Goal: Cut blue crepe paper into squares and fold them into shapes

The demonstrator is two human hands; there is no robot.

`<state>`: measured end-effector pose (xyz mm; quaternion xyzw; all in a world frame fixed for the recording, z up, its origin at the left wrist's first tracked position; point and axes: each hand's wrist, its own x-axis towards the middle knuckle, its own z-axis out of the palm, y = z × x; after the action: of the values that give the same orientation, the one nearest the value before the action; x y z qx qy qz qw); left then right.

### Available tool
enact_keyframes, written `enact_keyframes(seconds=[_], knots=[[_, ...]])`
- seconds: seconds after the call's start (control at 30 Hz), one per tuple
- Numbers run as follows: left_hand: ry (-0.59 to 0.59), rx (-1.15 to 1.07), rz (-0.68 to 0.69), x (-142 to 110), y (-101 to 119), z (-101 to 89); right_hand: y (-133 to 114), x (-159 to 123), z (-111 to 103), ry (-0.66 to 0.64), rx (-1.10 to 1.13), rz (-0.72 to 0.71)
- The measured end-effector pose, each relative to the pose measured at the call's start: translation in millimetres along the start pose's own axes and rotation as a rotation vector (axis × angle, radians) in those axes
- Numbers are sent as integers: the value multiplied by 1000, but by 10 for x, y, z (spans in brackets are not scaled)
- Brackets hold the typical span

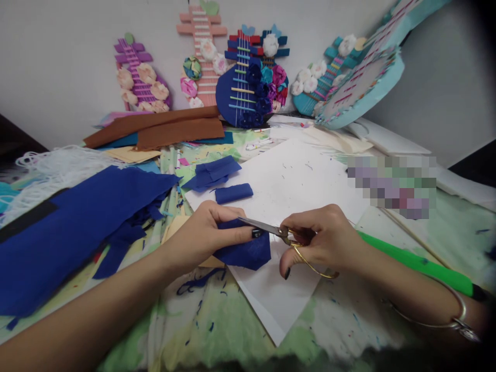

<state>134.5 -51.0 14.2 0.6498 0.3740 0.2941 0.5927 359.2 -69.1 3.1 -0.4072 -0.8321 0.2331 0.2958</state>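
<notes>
My left hand [211, 227] pinches a blue piece [250, 253] between thumb and fingers above the white sheet [310, 191], while my right hand [329, 237] grasps the scissors [281, 231] by their gold handles, the blades pointing left over the piece near my left thumb; I cannot tell whether they are cutting into it. Just beyond my left hand lie a folded blue strip [233, 192] and some stacked blue pieces [213, 173], with a large blue sheet [85, 217] spread farther left on the table [217, 330].
</notes>
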Motion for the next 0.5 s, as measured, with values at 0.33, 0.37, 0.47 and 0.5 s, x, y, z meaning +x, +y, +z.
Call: enact_keyframes(seconds=[0.33,0.37,0.47,0.5], knots=[[9,-14,-13,-2,-10,9,1,9,6,-2,-7,12],[10,-15,-17,-1,-12,9,-1,9,8,2,-5,14],[12,-31,-34,-7,-9,6,-5,10,15,6,10,29],[14,-41,-41,-12,-6,3,-6,11,17,5,23,41]])
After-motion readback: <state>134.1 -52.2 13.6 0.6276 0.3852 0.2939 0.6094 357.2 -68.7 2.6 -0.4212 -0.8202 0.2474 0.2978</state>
